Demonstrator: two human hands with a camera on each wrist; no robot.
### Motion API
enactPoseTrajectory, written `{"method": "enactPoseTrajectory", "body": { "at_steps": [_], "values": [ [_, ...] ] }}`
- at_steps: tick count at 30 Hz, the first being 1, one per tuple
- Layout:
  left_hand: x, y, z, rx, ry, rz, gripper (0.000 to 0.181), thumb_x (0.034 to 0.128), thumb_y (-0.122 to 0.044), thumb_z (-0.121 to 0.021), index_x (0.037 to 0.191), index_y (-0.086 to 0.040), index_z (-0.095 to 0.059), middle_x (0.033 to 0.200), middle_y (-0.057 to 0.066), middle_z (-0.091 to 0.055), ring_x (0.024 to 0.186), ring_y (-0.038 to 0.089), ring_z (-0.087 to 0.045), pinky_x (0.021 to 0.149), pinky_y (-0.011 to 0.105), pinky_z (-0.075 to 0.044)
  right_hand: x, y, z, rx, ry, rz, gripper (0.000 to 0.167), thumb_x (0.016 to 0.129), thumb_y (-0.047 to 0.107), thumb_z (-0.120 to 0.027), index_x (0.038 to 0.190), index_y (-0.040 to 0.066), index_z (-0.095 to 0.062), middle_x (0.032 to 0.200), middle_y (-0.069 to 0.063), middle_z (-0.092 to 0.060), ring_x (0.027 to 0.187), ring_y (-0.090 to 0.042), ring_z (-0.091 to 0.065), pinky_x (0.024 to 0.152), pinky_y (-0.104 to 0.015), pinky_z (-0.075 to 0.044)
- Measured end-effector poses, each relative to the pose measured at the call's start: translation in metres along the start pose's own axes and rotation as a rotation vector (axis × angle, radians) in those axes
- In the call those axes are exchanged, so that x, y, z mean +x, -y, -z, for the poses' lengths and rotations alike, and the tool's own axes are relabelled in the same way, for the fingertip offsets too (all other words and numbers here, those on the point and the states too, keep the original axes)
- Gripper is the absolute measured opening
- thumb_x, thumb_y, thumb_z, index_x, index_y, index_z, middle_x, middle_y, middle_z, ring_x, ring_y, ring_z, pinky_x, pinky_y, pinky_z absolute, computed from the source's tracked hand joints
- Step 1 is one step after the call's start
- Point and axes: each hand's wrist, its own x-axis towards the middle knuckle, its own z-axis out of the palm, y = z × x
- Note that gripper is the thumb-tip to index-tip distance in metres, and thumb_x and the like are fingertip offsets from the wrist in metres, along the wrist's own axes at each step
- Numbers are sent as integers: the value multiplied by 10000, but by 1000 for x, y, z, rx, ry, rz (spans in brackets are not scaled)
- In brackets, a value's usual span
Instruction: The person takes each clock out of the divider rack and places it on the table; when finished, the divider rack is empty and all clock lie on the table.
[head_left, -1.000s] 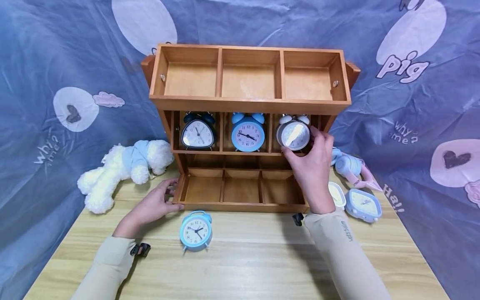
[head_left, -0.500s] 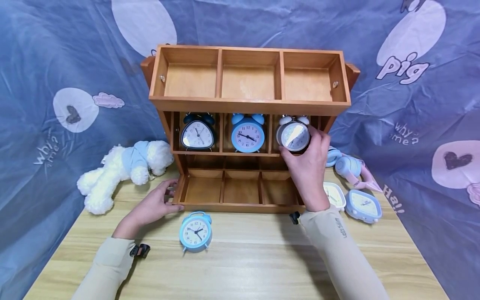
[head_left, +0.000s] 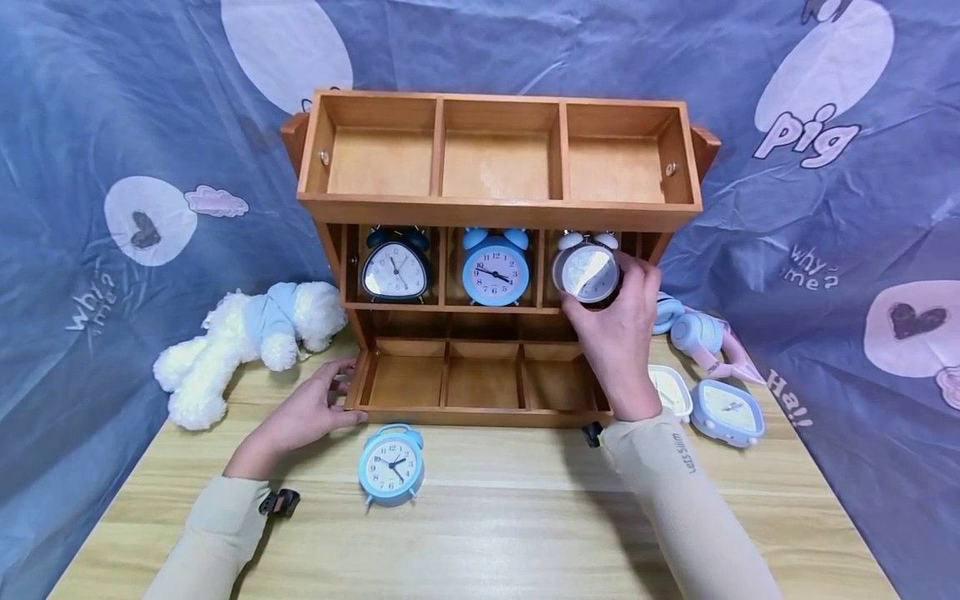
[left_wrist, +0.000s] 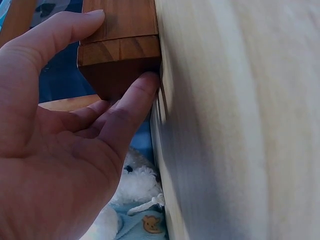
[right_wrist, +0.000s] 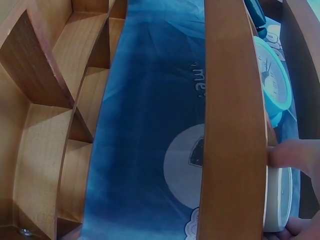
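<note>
Holding the white clock point(head_left: 587, 273) between thumb and curled fingers of the right hand point(head_left: 620, 333), in the shelf point(head_left: 498, 213), middle tier, right compartment. Gripping the shelf's near left corner with the partly curled left hand point(head_left: 306, 410), near the blue clock point(head_left: 390, 468) on the table point(head_left: 510, 517).

Seemingly a staged home-like corner; printed blue cloth point(head_left: 120, 108) drapes behind a wood-grain table point(head_left: 525, 525); a plush toy point(head_left: 258, 329) lies there.
</note>
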Motion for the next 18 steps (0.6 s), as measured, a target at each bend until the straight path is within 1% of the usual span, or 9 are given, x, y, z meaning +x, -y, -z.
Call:
{"method": "enactPoseTrajectory", "body": {
  "at_steps": [2, 6, 11, 18],
  "values": [
    [1, 1, 0, 5, -3, -1, 979, 936, -166, -923, 1676, 80, -332, 1441, 349, -639, 1277, 448, -696, 916, 333, -651, 0, 0, 1, -2, 4, 1, 776, 790, 165, -939, 1462, -30, -605, 1447, -310, -531, 1395, -473, -526, 1174, -633, -454],
    [1, 0, 0, 8, -1, 0, 985, 935, -170, -924, 1681, 75, -329, 1434, 342, -646, 1269, 436, -702, 903, 319, -650, 0, 3, 4, -2, 2, 16, 779, 787, 186, -941, 1455, -33, -607, 1437, -307, -538, 1384, -469, -531, 1161, -622, -462],
    [1, -1, 0, 1, 3, 3, 978, 941, -160, -916, 1683, 78, -324, 1430, 340, -644, 1269, 434, -700, 879, 294, -647, 0, 8, 10, 1, 6, 30, 798, 784, 211, -945, 1458, -40, -602, 1442, -303, -535, 1371, -459, -533, 1149, -577, -461],
    [-1, -2, 0, 11, -7, 6, 962, 938, -155, -916, 1671, 79, -337, 1415, 351, -647, 1245, 445, -704, 768, 279, -644, -2, 14, 19, 9, 13, 42, 825, 779, 221, -977, 1465, -41, -601, 1420, -299, -530, 1308, -446, -561, 1096, -501, -473]
  ]
}}
